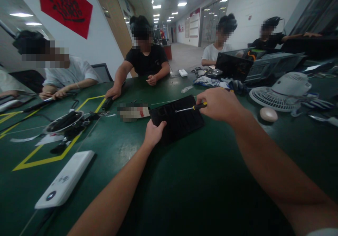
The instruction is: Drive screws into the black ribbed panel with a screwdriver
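Observation:
A flat black panel with raised ridges point(182, 123) lies tilted on the green table in front of me. My left hand point(155, 132) grips its left edge, thumb on top and the other fingers hidden beneath. In my right hand point(220, 102) is a screwdriver point(196, 107) with a yellow and black handle. Its thin metal shaft points left over the panel, and the tip is at the panel's surface; whether it touches a screw I cannot tell. Just left of the panel lies a small beige and red packet point(136, 112), partly blurred.
A white power bank point(64, 179) lies front left; behind it sits a metal dish point(64, 121) with black parts. At right are a white fan point(285, 91), a pale mouse point(268, 114) and an opened metal computer case point(274, 65). Several people sit around the green table point(211, 179).

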`<control>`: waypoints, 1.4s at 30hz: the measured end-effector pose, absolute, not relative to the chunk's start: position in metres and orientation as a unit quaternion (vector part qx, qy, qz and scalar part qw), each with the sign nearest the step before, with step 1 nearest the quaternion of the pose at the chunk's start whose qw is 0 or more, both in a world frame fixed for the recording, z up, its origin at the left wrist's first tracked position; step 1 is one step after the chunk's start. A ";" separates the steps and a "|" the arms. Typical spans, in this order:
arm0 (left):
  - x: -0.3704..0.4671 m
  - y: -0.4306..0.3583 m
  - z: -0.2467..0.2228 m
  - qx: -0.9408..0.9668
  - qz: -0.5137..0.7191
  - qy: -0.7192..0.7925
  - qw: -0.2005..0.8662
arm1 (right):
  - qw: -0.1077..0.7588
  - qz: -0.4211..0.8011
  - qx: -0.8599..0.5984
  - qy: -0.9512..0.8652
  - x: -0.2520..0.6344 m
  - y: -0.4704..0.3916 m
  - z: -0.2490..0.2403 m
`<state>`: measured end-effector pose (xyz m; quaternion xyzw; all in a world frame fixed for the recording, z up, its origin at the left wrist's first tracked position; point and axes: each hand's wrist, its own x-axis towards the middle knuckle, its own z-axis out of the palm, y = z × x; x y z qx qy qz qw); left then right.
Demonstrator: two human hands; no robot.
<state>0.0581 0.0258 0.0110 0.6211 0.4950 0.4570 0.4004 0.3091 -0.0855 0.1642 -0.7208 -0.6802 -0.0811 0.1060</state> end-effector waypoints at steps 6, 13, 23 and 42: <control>0.058 0.028 0.009 0.623 0.455 0.497 0.398 | 0.100 -0.049 -0.740 -0.663 0.309 -0.085 0.165; 0.057 0.029 0.006 0.623 0.461 0.490 0.399 | 0.102 -0.035 -0.738 -0.666 0.310 -0.085 0.166; 0.057 0.029 0.006 0.617 0.461 0.495 0.402 | 0.070 -0.017 -0.742 -0.667 0.304 -0.086 0.169; 0.057 0.029 0.007 0.624 0.458 0.487 0.406 | 0.090 -0.049 -0.714 -0.692 0.315 -0.097 0.175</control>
